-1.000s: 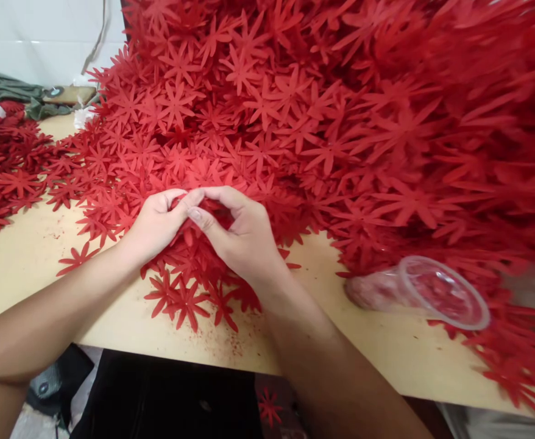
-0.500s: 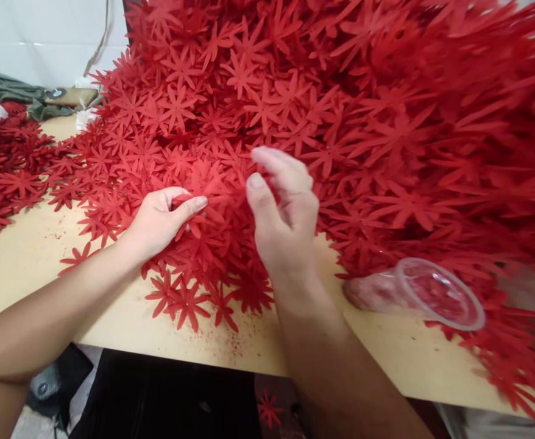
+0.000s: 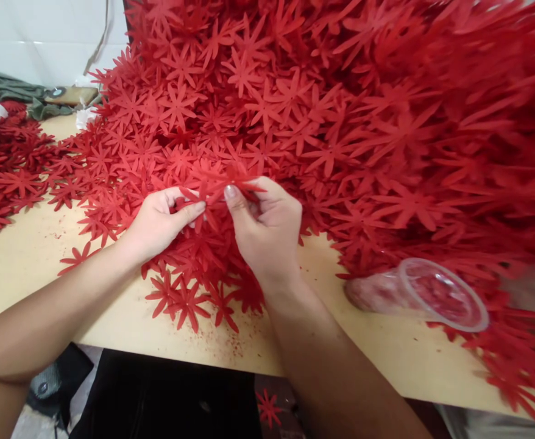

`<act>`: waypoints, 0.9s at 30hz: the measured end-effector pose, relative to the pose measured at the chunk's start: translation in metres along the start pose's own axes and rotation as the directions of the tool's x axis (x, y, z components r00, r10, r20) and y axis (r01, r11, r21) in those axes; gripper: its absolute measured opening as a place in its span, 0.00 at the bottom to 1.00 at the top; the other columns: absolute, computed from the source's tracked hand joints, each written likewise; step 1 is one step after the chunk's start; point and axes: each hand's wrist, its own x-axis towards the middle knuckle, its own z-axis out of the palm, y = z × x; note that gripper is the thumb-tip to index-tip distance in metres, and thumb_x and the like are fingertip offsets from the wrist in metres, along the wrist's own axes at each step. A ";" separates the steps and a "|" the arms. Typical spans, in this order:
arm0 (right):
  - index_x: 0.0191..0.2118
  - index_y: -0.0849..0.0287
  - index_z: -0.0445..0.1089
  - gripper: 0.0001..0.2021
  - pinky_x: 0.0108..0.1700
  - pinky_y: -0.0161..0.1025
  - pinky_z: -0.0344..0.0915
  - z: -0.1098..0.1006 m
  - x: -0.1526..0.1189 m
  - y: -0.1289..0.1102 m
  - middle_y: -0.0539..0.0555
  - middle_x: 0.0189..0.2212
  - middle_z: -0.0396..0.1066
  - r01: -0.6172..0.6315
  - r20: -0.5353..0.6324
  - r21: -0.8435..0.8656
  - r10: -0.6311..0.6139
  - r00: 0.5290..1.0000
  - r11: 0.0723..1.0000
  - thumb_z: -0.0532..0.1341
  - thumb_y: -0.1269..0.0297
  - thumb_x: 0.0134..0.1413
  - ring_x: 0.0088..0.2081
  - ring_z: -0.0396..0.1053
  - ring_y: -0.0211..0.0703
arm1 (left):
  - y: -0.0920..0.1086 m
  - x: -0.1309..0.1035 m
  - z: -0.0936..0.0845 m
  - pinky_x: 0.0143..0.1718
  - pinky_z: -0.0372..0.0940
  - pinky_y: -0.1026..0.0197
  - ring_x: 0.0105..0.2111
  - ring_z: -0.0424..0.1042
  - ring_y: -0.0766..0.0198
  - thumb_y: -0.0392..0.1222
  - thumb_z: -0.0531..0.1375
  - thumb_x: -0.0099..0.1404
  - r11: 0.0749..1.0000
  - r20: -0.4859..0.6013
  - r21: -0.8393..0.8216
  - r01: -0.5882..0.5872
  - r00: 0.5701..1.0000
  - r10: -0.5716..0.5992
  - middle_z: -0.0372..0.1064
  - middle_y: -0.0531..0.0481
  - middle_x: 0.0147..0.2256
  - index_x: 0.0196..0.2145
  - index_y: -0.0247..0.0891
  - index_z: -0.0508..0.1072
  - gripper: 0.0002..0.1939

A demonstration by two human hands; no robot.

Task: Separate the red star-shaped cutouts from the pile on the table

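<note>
A large heap of red star-shaped fabric petal pieces rises in front of me. Over its near slope my left hand pinches a red petal piece between thumb and fingers. Just to the right, my right hand is closed on another red petal piece, thumb below and forefinger behind. The two hands are close together, with the red pieces between their fingertips. How many layers each hand holds is hidden.
A clear plastic cup lies on its side at right with red bits inside. Loose petal pieces lie near the front of the pale table. A smaller dark red pile sits at left, below a green cloth. One piece lies below the table edge.
My right hand has moved left and slightly down toward my left hand and now grips a red petal piece; before, its fingers were apart. My left hand has stayed nearly in place.
</note>
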 end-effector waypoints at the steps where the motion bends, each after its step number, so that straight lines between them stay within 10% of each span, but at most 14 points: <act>1: 0.34 0.55 0.69 0.07 0.37 0.40 0.69 -0.002 0.001 0.005 0.51 0.29 0.71 0.018 -0.033 -0.020 -0.019 0.999 1.000 0.57 0.60 0.57 0.31 0.70 0.38 | -0.001 0.001 -0.001 0.23 0.58 0.69 0.18 0.62 0.74 0.47 0.68 0.50 1.000 -0.025 0.011 0.004 1.000 -0.003 0.65 0.57 0.18 0.25 0.35 0.69 0.14; 7: 0.53 0.49 0.64 0.17 0.52 0.51 0.66 -0.013 0.005 0.018 0.57 0.52 0.66 0.121 -0.123 -0.131 -0.137 0.983 0.984 0.55 0.57 0.58 0.53 0.66 0.47 | -0.001 -0.001 0.000 0.20 0.56 0.70 0.17 0.60 0.75 0.52 0.67 0.50 0.999 -0.006 -0.043 0.012 1.000 -0.012 0.66 0.57 0.18 0.22 0.34 0.66 0.19; 14: 0.34 0.57 0.71 0.11 0.40 0.40 0.71 0.002 -0.002 -0.013 0.52 0.30 0.74 -0.017 0.227 0.071 0.000 0.974 0.997 0.61 0.54 0.53 0.34 0.72 0.39 | 0.001 -0.002 0.002 0.23 0.60 0.70 0.19 0.63 0.75 0.54 0.67 0.50 0.988 0.046 -0.139 0.070 0.997 -0.065 0.67 0.57 0.19 0.23 0.34 0.68 0.20; 18: 0.34 0.56 0.69 0.10 0.37 0.40 0.70 -0.004 0.002 0.004 0.51 0.28 0.71 -0.034 0.039 0.016 0.034 0.999 0.999 0.57 0.57 0.57 0.31 0.70 0.38 | 0.000 -0.002 -0.001 0.27 0.62 0.70 0.22 0.66 0.74 0.51 0.69 0.47 0.986 0.085 -0.152 0.067 0.995 -0.054 0.69 0.56 0.23 0.26 0.35 0.69 0.19; 23: 0.51 0.51 0.65 0.17 0.48 0.48 0.68 -0.014 0.007 0.018 0.57 0.49 0.67 0.051 -0.154 -0.084 -0.063 0.986 0.995 0.57 0.54 0.56 0.49 0.68 0.46 | 0.000 -0.001 -0.002 0.20 0.57 0.71 0.17 0.61 0.76 0.49 0.70 0.45 0.998 0.009 -0.058 0.034 0.999 -0.034 0.64 0.59 0.19 0.25 0.35 0.66 0.19; 27: 0.48 0.53 0.69 0.17 0.52 0.51 0.65 -0.007 0.001 -0.003 0.57 0.46 0.71 0.026 0.096 -0.027 -0.023 0.995 0.999 0.56 0.52 0.57 0.50 0.68 0.47 | 0.000 0.001 0.001 0.19 0.54 0.71 0.16 0.59 0.76 0.52 0.67 0.50 0.999 0.022 -0.044 0.023 1.000 -0.022 0.63 0.58 0.17 0.23 0.35 0.64 0.20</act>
